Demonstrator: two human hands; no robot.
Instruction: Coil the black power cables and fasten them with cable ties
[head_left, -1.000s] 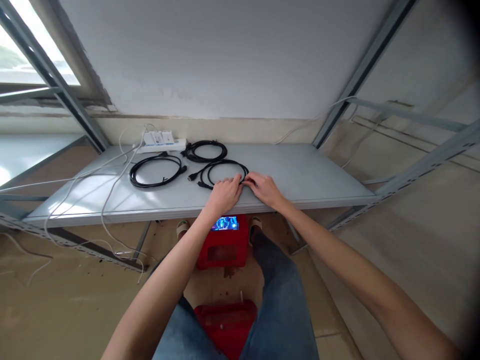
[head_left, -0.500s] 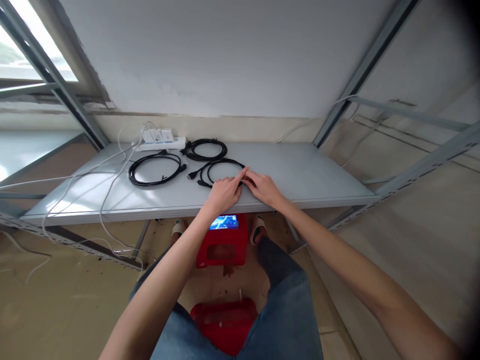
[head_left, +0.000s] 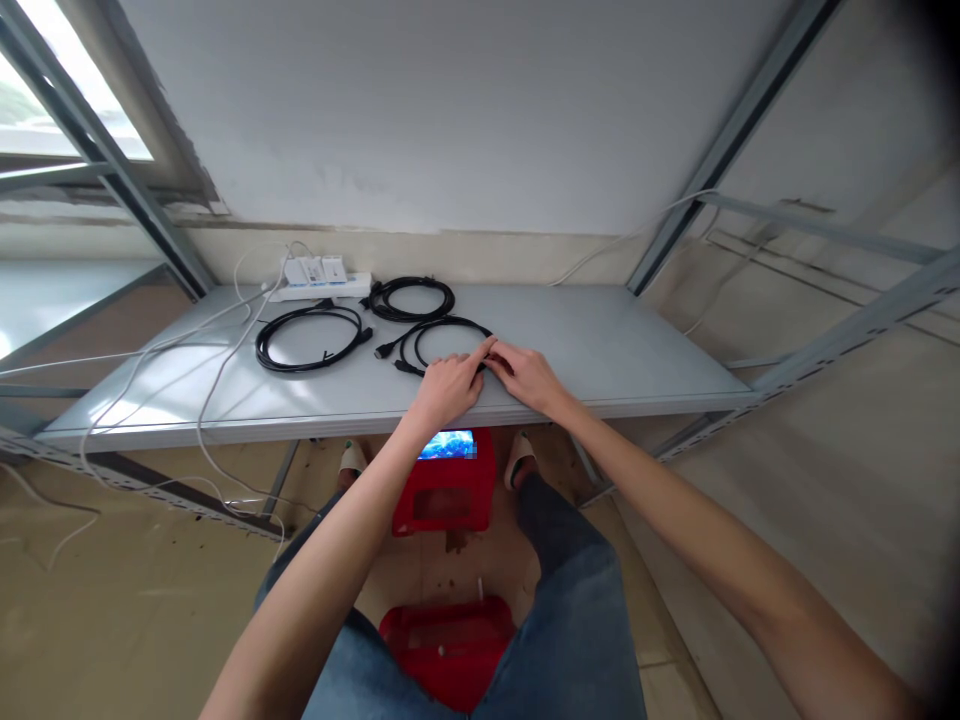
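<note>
Two hands meet at the near right edge of a coiled black cable (head_left: 454, 320): the left hand (head_left: 452, 383) bunches its fingers, index stretched to the right hand's (head_left: 529, 378) gathered fingertips, and whether either pinches cord is hidden. The loop curves just beyond and left of those fingers. Farther left lies a second coil (head_left: 296, 368); beyond the fingers, a third coil (head_left: 412, 317); far left, a white power strip (head_left: 354, 286).

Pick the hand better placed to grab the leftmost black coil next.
Left, probably: the left hand is nearer the leftmost black coil, while the right hand sits farther right. Both are at the front coil, though; their grip is partly hidden.
</note>
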